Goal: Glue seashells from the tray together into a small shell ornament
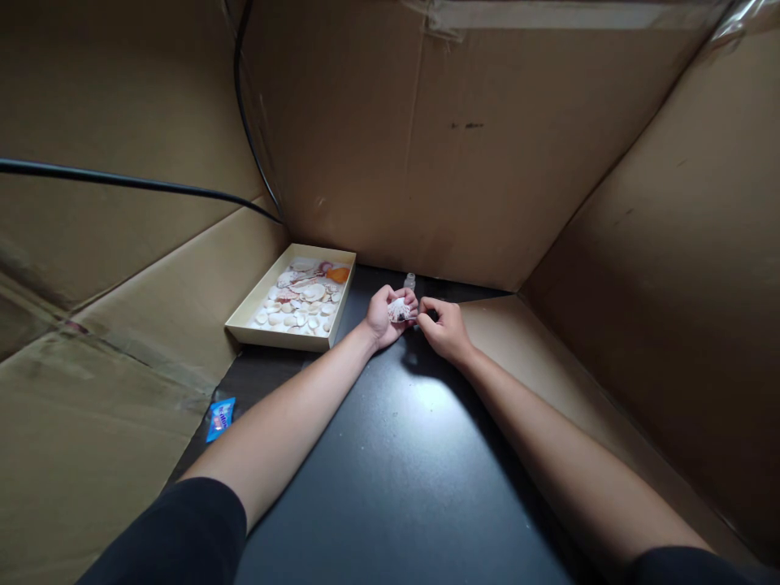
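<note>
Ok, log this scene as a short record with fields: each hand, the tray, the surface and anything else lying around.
left hand: left hand holds a pale scallop shell
right hand: right hand pinches at the shell's edge
tray: cream tray of mixed shells, left of the hands
bottle: small glass bottle just behind the hands
surface: black table, cardboard walls around
other: blue wrapper at the table's left edge

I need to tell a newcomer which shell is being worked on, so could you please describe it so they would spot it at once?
Start at the shallow tray of shells by the left cardboard wall, then look right to the two hands on the black table. The shell sits in the left hand: unlike the rest, it is outside the tray.
</note>
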